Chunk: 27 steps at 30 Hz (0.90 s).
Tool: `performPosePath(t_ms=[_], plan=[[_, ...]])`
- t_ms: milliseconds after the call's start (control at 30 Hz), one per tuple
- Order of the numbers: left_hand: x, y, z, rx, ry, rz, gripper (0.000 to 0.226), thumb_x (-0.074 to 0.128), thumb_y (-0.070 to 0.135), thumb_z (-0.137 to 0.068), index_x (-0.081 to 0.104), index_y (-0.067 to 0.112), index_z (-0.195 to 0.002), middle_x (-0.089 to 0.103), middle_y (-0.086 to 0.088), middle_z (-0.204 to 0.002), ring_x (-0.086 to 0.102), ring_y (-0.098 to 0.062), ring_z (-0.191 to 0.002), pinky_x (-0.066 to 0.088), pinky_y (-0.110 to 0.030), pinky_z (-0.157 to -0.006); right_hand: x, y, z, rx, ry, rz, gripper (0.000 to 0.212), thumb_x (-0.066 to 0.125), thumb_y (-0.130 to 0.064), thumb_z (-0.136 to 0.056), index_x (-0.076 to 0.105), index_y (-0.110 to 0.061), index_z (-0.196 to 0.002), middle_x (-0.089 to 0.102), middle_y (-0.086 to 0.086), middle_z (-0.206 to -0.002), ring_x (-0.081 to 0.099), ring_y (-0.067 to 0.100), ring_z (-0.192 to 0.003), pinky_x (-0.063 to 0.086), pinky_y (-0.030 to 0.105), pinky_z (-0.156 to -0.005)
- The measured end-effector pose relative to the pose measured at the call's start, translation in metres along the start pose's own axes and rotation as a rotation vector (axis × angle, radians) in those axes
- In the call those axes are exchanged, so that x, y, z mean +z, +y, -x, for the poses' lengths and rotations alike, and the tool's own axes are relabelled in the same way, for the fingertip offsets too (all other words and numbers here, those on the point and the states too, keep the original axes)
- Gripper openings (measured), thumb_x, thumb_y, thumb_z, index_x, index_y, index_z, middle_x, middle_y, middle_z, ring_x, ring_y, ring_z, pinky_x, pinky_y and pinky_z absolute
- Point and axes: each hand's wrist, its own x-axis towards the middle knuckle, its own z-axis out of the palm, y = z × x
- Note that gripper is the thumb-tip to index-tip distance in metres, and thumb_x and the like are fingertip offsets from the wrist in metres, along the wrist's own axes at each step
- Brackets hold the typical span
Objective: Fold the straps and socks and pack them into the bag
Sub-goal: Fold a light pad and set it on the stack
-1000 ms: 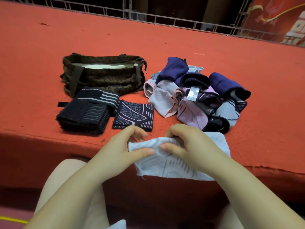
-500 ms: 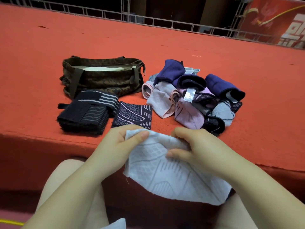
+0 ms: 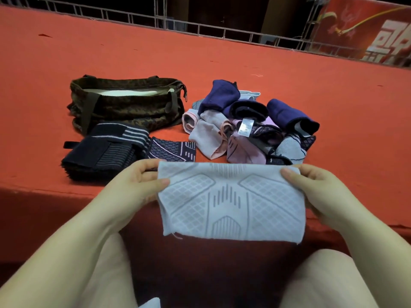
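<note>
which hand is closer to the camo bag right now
Left. The left hand pinches the left edge of the pale sock, below and slightly right of the camo bag. The right hand holds the sock's far edge, well off to the bag's right.

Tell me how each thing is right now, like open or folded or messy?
Bag: unzipped, open on top.
Black straps: folded, stacked.
Dark patterned sock: folded flat.
Sock pile: jumbled, unfolded.
Light blue sock: stretched flat between both hands.
Left hand: pinching the sock's left edge.
Right hand: pinching its right edge.
</note>
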Motion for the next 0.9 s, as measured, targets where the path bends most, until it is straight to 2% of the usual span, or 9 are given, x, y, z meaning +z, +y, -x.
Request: performPosePath(t_ms=[100, 200, 267, 367, 467, 567, 667, 800, 900], plan=[[0.012, -0.005, -0.019, 0.08, 0.125, -0.165, 0.041, 0.057, -0.006, -0.087, 0.051, 0.013, -0.122, 0.071, -0.01, -0.104, 0.068, -0.023, -0.09, 0.053, -0.04, -0.087, 0.001, 0.001, -0.02, -0.074, 0.224, 0.155, 0.014, 0.067, -0.021, -0.086, 0.068, -0.012, -0.096, 0.066, 0.001, -0.074, 0.058, 0.013, -0.064, 0.043, 0.025, -0.059], [0.026, -0.021, -0.026, 0.476, 0.273, -0.824, 0.052, 0.061, 0.002, -0.082, 0.049, 0.014, -0.131, 0.058, -0.005, -0.126, 0.056, -0.024, -0.11, 0.041, -0.041, -0.101, 0.019, 0.016, -0.023, -0.287, 0.421, 0.637, 0.036, 0.068, -0.013, -0.081, 0.059, -0.015, -0.116, 0.063, 0.003, -0.096, 0.057, 0.022, -0.083, 0.042, 0.03, -0.074], [0.031, -0.036, -0.022, 0.792, 0.139, -1.085, 0.042, 0.059, 0.018, -0.082, 0.059, 0.015, -0.124, 0.059, -0.004, -0.128, 0.054, -0.023, -0.116, 0.038, -0.04, -0.102, 0.035, 0.032, -0.016, -0.575, 0.397, 0.934, 0.046, 0.066, -0.018, -0.076, 0.058, -0.012, -0.121, 0.06, 0.009, -0.113, 0.056, 0.031, -0.103, 0.039, 0.039, -0.091], [0.03, -0.058, -0.017, 0.877, -0.119, -1.256, 0.036, 0.053, 0.041, -0.084, 0.071, 0.019, -0.107, 0.066, 0.0, -0.119, 0.06, -0.02, -0.111, 0.036, -0.035, -0.1, 0.05, 0.053, -0.001, -0.689, 0.1, 0.989, 0.054, 0.051, -0.045, -0.081, 0.062, -0.013, -0.123, 0.06, 0.009, -0.122, 0.055, 0.029, -0.114, 0.042, 0.041, -0.099], [0.014, -0.071, -0.017, 0.782, -0.172, -1.273, 0.049, 0.051, 0.056, -0.083, 0.071, 0.02, -0.109, 0.067, 0.003, -0.118, 0.062, -0.018, -0.109, 0.037, -0.035, -0.099, 0.046, 0.072, 0.006, -0.582, -0.081, 1.112, 0.071, 0.037, -0.066, -0.083, 0.056, -0.018, -0.132, 0.055, 0.006, -0.136, 0.049, 0.026, -0.127, 0.034, 0.041, -0.108], [-0.001, -0.073, -0.014, 0.733, -0.145, -1.19, 0.053, 0.053, 0.06, -0.083, 0.069, 0.02, -0.113, 0.065, 0.005, -0.121, 0.06, -0.015, -0.112, 0.041, -0.037, -0.098, 0.03, 0.082, 0.007, -0.546, -0.103, 1.189, 0.082, 0.024, -0.076, -0.084, 0.052, -0.018, -0.136, 0.049, 0.007, -0.142, 0.045, 0.025, -0.131, 0.028, 0.035, -0.11], [-0.007, -0.074, -0.012, 0.763, -0.147, -1.158, 0.049, 0.059, 0.054, -0.08, 0.067, 0.019, -0.112, 0.064, 0.004, -0.121, 0.057, -0.013, -0.115, 0.039, -0.035, -0.101, 0.03, 0.074, 0.012, -0.49, -0.087, 1.135, 0.094, 0.019, -0.084, -0.077, 0.049, -0.019, -0.138, 0.044, 0.004, -0.146, 0.039, 0.021, -0.136, 0.023, 0.04, -0.114], [-0.001, -0.07, -0.011, 0.829, -0.125, -1.092, 0.025, 0.06, 0.033, -0.079, 0.066, 0.017, -0.097, 0.065, 0.006, -0.103, 0.057, -0.012, -0.101, 0.04, -0.029, -0.094, 0.062, 0.065, 0.022, -0.668, -0.085, 1.05, 0.071, 0.049, -0.068, -0.073, 0.059, -0.019, -0.123, 0.059, 0.003, -0.127, 0.055, 0.024, -0.12, 0.033, 0.04, -0.104], [0.005, -0.056, -0.006, 0.841, -0.112, -1.074, 0.018, 0.058, 0.033, -0.081, 0.064, 0.016, -0.085, 0.059, 0.008, -0.081, 0.052, -0.01, -0.079, 0.041, -0.025, -0.077, 0.084, 0.061, 0.021, -0.777, -0.059, 1.04, 0.052, 0.053, -0.05, -0.074, 0.063, -0.018, -0.114, 0.064, 0.002, -0.112, 0.062, 0.025, -0.104, 0.045, 0.035, -0.092]])
